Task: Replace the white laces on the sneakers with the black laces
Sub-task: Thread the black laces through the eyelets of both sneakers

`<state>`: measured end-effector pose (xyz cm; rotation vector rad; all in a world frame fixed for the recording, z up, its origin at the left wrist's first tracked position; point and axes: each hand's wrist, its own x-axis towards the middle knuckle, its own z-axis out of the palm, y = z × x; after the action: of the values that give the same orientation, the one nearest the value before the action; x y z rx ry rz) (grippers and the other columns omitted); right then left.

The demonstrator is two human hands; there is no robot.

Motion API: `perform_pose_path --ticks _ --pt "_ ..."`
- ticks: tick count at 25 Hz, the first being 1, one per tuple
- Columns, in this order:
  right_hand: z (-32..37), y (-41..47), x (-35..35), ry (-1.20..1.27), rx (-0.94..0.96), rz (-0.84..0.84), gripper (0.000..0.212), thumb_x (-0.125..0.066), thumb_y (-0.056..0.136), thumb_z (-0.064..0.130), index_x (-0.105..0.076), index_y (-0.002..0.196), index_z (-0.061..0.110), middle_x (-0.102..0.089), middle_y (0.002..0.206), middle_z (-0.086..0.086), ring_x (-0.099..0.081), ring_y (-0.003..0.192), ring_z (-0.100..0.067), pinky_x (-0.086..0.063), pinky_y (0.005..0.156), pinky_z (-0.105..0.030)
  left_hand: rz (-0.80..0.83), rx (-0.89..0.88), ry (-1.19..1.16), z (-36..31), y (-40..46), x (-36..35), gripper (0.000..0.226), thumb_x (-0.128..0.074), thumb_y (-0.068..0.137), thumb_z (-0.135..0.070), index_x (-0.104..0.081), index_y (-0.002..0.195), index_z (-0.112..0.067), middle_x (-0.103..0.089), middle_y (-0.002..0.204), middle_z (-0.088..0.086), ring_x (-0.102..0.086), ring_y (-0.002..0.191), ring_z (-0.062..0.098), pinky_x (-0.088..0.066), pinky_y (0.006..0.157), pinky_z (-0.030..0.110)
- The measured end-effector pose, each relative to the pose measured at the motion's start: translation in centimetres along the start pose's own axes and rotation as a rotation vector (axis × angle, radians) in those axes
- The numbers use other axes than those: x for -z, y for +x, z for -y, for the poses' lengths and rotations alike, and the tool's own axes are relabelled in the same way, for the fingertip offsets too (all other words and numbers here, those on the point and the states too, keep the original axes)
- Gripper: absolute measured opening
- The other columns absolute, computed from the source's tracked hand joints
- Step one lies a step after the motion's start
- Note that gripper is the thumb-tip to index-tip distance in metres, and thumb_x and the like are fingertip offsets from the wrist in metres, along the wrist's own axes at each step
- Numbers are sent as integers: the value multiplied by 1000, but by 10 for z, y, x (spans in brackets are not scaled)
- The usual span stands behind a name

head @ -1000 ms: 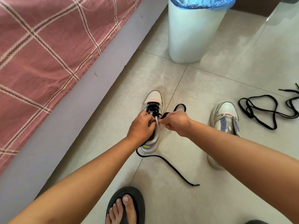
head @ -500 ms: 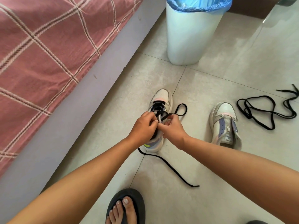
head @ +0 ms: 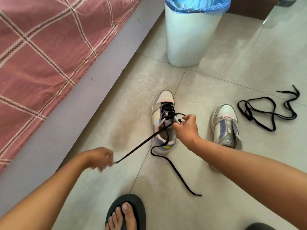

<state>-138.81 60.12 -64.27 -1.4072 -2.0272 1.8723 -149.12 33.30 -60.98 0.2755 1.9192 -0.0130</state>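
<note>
step: lacing left-hand sneaker (head: 163,122) at frame centre, lower eyelets done | left hand (head: 99,158) grip pinching black lace (head: 141,144) tip, strand taut | right hand (head: 186,128) grip pinching shoe's eyelet edge | next: cross, feed next eyelet | spare black lace (head: 267,110) on floor, right; second sneaker (head: 226,127) unlaced

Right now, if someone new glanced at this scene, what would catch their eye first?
Probably the black lace stretched taut from the half-laced sneaker at centre floor to the left hand, which pinches its tip, while the right hand grips the sneaker's tongue area. Next, the second sneaker to the right with no lace, and the spare black lace tangled on the tiles beyond it.
</note>
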Motion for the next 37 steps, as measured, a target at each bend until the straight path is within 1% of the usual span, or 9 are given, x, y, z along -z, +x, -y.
perform_pose_path --ticks 3,5,11,17,20,22,28,33,37 --pt "4 1 -4 25 -102 92 38 -60 85 9 -31 109 12 -43 76 -2 -47 59 -15 -49 63 -33 166 284 618 -5 -5 -3 21 -51 90 -13 -62 108 -11 -67 106 2 -64 87 17 -50 74 26" --pt "8 3 -3 90 -193 185 46 -62 84 10 -29 116 14 -46 82 -6 -47 58 -15 -49 57 -31 -49 289 709 -33 -3 1 27 -49 90 -10 -60 114 -12 -61 121 2 -61 106 22 -48 85 30" --pt "5 21 11 337 -300 95 45 -53 89 14 -36 130 17 -51 92 -3 -53 74 -15 -48 61 -29 -747 -413 264 -141 -1 8 28 -44 96 -36 -59 112 -19 -53 114 3 -52 108 22 -43 78 33" --pt "11 32 16 372 -252 76 23 -57 89 6 -50 107 18 -57 85 -3 -55 74 -12 -44 64 -25 -742 -408 292 -168 26 -3 33 -49 95 -36 -59 113 -9 -43 122 8 -41 115 24 -42 81 35" --pt "20 40 23 346 -288 -53 12 -51 91 9 -52 83 17 -50 73 -3 -45 60 -12 -37 51 -24 -694 -407 -34 -164 32 -3 27 -51 94 -36 -62 98 -12 -43 110 6 -42 112 23 -41 86 33" --pt "19 34 25 316 -338 -6 8 -54 89 13 -49 95 14 -50 78 -4 -47 64 -13 -40 52 -27 -590 -380 -291 -160 32 0 26 -51 94 -36 -62 87 -13 -41 104 4 -47 104 22 -39 84 27" --pt "-12 -3 1 -33 -300 304 92 -70 81 19 -5 144 25 -48 116 -11 -53 93 -20 -44 53 -23 -457 -377 -473 -159 32 5 27 -53 92 -29 -60 68 -18 -45 105 4 -52 85 18 -41 75 26" --pt "-11 8 -8 -67 -162 89 45 -59 87 15 -31 122 11 -46 78 -2 -48 62 -15 -45 59 -29 -457 -467 -412 -138 21 10 31 -55 93 -27 -60 62 -23 -46 53 -12 -40 51 3 -31 52 20" --pt "-12 10 -2 -67 -124 76 30 -59 86 16 -33 102 18 -48 73 -2 -46 57 -15 -40 51 -28 -274 -330 -381 -83 16 16 26 -58 92 -30 -64 69 -20 -65 75 -8 -55 71 5 -39 63 18"
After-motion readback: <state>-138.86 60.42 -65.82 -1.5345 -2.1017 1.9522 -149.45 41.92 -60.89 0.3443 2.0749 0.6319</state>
